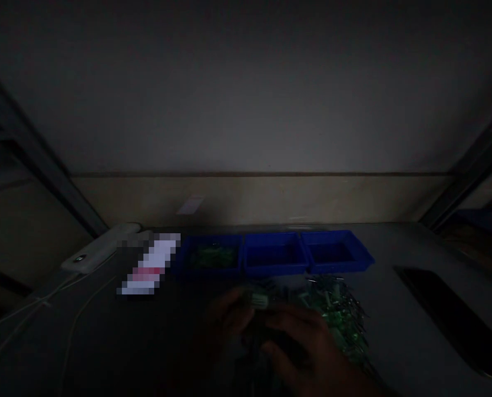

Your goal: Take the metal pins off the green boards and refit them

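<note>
In dim light, my left hand is closed, its fingers curled round a small pale piece with a ribbed surface. My right hand comes in from the lower right with bent fingers, close against the left one. What lies under its fingers is lost in shadow. Beside and beyond the right hand spreads a loose pile of small clear-green pieces and thin metal shafts. Dark shapes below the two hands cannot be made out.
Three blue trays stand in a row at the back: a left tray with green pieces inside, a middle tray and a right tray. A white power strip with cables and a blurred paper lie left; a dark flat slab lies right.
</note>
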The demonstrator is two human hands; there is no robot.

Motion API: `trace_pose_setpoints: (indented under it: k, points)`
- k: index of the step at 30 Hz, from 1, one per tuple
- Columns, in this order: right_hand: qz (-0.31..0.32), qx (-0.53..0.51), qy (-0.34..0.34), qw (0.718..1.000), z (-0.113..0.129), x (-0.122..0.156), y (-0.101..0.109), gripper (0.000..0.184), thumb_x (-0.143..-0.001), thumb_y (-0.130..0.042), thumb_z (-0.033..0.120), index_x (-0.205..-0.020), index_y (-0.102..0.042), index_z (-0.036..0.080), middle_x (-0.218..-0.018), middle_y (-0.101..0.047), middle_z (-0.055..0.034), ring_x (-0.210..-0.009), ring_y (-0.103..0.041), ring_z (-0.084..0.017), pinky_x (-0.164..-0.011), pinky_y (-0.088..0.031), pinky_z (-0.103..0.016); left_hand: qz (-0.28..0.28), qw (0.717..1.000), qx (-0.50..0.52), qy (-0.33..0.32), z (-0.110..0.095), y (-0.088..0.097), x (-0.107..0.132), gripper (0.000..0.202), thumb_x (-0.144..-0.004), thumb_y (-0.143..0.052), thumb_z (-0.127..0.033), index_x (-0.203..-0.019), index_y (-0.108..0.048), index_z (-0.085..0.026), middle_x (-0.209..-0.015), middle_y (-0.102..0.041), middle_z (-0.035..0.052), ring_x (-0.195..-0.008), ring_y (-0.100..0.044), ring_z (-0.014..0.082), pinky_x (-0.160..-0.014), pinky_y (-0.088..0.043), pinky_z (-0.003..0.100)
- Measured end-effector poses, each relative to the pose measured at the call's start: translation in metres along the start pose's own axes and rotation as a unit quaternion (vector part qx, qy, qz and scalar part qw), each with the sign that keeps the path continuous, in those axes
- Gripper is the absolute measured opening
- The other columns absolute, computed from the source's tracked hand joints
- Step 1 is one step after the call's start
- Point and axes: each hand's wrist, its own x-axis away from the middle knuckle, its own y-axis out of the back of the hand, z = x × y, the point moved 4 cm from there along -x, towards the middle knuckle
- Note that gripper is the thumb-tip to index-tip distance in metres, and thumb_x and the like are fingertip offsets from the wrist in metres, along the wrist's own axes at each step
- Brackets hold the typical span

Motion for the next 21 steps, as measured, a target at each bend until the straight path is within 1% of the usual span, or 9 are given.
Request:
trace_pose_setpoints:
  k: [2,4,6,8,10,13,15,17,21]
  points:
    - [0.019,-0.026,-0.004,0.999,0.0,-0.003,-0.002,0.023,-0.079,-0.058,0.03,-0.1,-0.067,0.027,-0.101,-0.068,-0.0062,-0.093,-0.063,-0.021,-0.08,-0.053,-0.035,0.02,0.999,0.026,0.013,-0.005,0.0,0.001,0.024,-0.081,-0.046,-0.041,-0.086,-0.063,-0.024,-0.077,-0.069,0.0024,-0.068,-0.065,0.0172,-0.059,-0.055,0.026]
    - [0.038,-0.065,-0.014,0.997,-0.002,-0.008,-0.004,0.021,-0.081,-0.055,0.027,-0.099,-0.066,0.026,-0.102,-0.067,-0.0058,-0.094,-0.062,-0.019,-0.082,-0.052,-0.033,0.009,1.0,0.025,0.012,-0.01,0.001,0.003,0.022,-0.079,-0.049,-0.038,-0.089,-0.062,-0.023,-0.084,-0.069,0.005,-0.077,-0.065,0.0186,-0.068,-0.055,0.028]
    - [0.045,-0.087,-0.03,0.995,-0.004,-0.012,-0.006,0.019,-0.082,-0.054,0.024,-0.095,-0.067,0.024,-0.104,-0.065,-0.0057,-0.096,-0.061,-0.017,-0.084,-0.05,-0.031,-0.009,1.0,0.003,-0.014,-0.015,0.002,0.004,0.02,-0.078,-0.051,-0.034,-0.091,-0.061,-0.023,-0.089,-0.069,0.0051,-0.083,-0.064,0.0186,-0.075,-0.053,0.029]
    - [0.036,-0.09,-0.049,0.994,-0.008,-0.014,-0.006,0.014,-0.082,-0.054,0.024,-0.088,-0.067,0.022,-0.104,-0.063,-0.0062,-0.097,-0.059,-0.017,-0.084,-0.048,-0.03,-0.019,0.998,-0.021,-0.047,-0.018,0.001,0.006,0.017,-0.078,-0.052,-0.032,-0.091,-0.061,-0.024,-0.088,-0.069,0.0038,-0.083,-0.064,0.0175,-0.076,-0.052,0.028]
    - [0.025,-0.091,-0.059,0.994,-0.011,-0.015,-0.008,0.011,-0.082,-0.055,0.024,-0.079,-0.065,0.02,-0.097,-0.061,-0.0058,-0.092,-0.059,-0.016,-0.08,-0.047,-0.028,-0.019,0.998,-0.036,-0.056,-0.017,-0.001,0.007,0.016,-0.078,-0.052,-0.031,-0.09,-0.061,-0.023,-0.086,-0.069,0.003,-0.081,-0.064,0.0166,-0.074,-0.052,0.027]
    - [-0.005,-0.097,-0.057,0.994,-0.014,-0.013,-0.007,0.019,-0.082,-0.054,0.025,-0.064,-0.051,0.018,-0.075,-0.055,-0.0015,-0.073,-0.055,-0.012,-0.064,-0.045,-0.023,-0.024,0.997,-0.058,-0.05,-0.013,-0.002,0.008,0.015,-0.077,-0.055,-0.03,-0.089,-0.061,-0.022,-0.083,-0.068,0.0026,-0.078,-0.064,0.0162,-0.071,-0.052,0.027]
    - [-0.03,-0.09,-0.055,0.994,-0.015,-0.012,-0.005,0.018,-0.081,-0.054,0.024,-0.067,-0.045,0.019,-0.068,-0.05,0.0014,-0.064,-0.051,-0.011,-0.058,-0.041,-0.022,-0.018,0.995,-0.067,-0.067,-0.012,-0.003,0.008,0.013,-0.076,-0.056,-0.028,-0.087,-0.061,-0.022,-0.081,-0.067,0.0024,-0.075,-0.063,0.0156,-0.069,-0.052,0.026]
    - [-0.026,-0.076,-0.042,0.996,-0.013,-0.011,-0.003,0.009,-0.08,-0.055,0.021,-0.078,-0.047,0.019,-0.072,-0.052,0.0012,-0.067,-0.051,-0.012,-0.06,-0.042,-0.022,-0.007,0.993,-0.069,-0.099,-0.013,-0.004,0.008,0.012,-0.077,-0.055,-0.025,-0.086,-0.062,-0.021,-0.079,-0.066,0.0026,-0.074,-0.063,0.0148,-0.068,-0.051,0.025]
    - [0.064,-0.045,0.024,0.997,-0.004,-0.01,-0.007,0.015,-0.08,-0.055,0.017,-0.095,-0.053,0.021,-0.086,-0.059,-0.0021,-0.08,-0.056,-0.015,-0.069,-0.044,-0.025,0.012,0.986,-0.078,-0.144,-0.015,-0.005,0.011,0.012,-0.077,-0.052,-0.019,-0.083,-0.063,-0.02,-0.08,-0.065,0.0028,-0.075,-0.061,0.0139,-0.068,-0.049,0.023]
